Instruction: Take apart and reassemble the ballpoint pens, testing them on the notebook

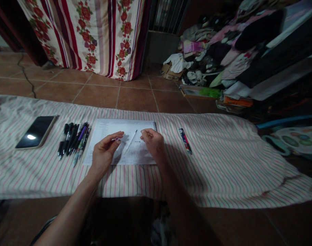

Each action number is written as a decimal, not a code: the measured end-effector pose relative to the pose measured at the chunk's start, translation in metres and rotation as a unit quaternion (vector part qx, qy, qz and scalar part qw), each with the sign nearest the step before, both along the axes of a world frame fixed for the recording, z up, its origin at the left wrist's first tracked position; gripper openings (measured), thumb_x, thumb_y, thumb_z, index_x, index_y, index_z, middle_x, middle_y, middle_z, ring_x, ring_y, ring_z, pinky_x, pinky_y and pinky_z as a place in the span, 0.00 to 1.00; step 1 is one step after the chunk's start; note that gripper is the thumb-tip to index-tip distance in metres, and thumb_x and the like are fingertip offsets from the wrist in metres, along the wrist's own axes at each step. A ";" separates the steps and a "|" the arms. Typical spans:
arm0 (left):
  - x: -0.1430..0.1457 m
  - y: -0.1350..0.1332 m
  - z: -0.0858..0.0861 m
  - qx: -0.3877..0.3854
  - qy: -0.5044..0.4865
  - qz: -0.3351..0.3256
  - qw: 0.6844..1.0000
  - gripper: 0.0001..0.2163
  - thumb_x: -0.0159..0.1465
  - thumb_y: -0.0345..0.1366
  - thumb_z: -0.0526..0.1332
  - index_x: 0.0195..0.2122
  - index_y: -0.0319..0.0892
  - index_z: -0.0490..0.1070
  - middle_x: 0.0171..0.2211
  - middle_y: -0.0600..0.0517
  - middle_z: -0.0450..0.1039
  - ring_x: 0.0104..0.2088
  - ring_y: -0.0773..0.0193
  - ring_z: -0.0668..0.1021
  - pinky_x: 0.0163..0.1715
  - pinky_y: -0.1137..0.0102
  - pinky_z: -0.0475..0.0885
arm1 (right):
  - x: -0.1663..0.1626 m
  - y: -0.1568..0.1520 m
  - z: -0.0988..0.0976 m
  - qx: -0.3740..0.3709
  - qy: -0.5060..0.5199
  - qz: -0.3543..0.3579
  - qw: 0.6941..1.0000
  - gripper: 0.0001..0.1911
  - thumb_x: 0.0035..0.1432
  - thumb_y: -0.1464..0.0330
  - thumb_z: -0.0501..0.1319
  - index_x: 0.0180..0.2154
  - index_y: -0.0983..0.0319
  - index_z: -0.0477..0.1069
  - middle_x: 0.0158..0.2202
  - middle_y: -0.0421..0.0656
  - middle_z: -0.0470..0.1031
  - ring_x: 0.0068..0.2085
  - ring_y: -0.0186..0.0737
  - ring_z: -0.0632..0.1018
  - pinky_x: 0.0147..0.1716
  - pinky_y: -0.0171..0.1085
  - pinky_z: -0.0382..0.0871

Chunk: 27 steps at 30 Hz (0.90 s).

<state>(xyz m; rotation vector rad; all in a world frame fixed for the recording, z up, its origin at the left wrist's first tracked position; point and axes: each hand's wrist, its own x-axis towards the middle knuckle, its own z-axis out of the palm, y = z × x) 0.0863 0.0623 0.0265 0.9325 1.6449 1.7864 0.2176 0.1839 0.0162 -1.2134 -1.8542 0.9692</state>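
A spiral notebook (110, 131) lies open on a striped cloth (222, 160), and both my hands hover over it. My left hand (104, 153) pinches a small purplish piece between thumb and forefinger. My right hand (152, 141) is curled, its fingertips pinched on something too small to name. Between them a thin white pen refill (131, 140) lies slanted on the page. A row of several pens (73, 140) lies left of the notebook. One more pen (185, 140), red and blue, lies to the right.
A dark phone (36, 132) rests at the cloth's left end. Beyond is brown tiled floor (135, 97), a floral curtain (94, 34) and a heap of clothes and boxes (217, 51) at back right. A paint palette (296, 138) sits at the far right.
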 end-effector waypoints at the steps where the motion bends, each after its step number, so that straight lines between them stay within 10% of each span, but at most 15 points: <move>1: -0.001 0.001 -0.001 -0.014 0.016 0.017 1.000 0.10 0.56 0.39 0.63 0.37 0.40 0.75 0.43 0.46 0.77 0.46 0.58 0.77 0.46 0.64 0.71 | 0.000 0.000 0.000 0.006 -0.004 -0.002 1.000 0.12 0.56 0.62 0.55 0.28 0.60 0.73 0.23 0.39 0.77 0.28 0.36 0.78 0.31 0.32 0.67; 11: -0.008 -0.005 -0.001 -0.250 0.308 0.119 0.910 0.13 0.60 0.41 0.57 0.43 0.45 0.74 0.28 0.50 0.78 0.29 0.56 0.79 0.30 0.67 0.68 | 0.013 0.011 -0.006 0.209 -0.102 0.031 0.972 0.08 0.54 0.67 0.59 0.32 0.59 0.77 0.37 0.45 0.75 0.41 0.43 0.73 0.42 0.40 0.68; 27: -0.006 -0.007 0.006 -0.317 0.318 0.049 0.892 0.18 0.63 0.46 0.52 0.49 0.46 0.73 0.27 0.49 0.79 0.29 0.57 0.79 0.28 0.69 0.66 | 0.018 0.012 -0.021 0.279 -0.133 0.125 0.943 0.05 0.51 0.64 0.65 0.31 0.58 0.77 0.41 0.46 0.75 0.52 0.47 0.67 0.52 0.47 0.62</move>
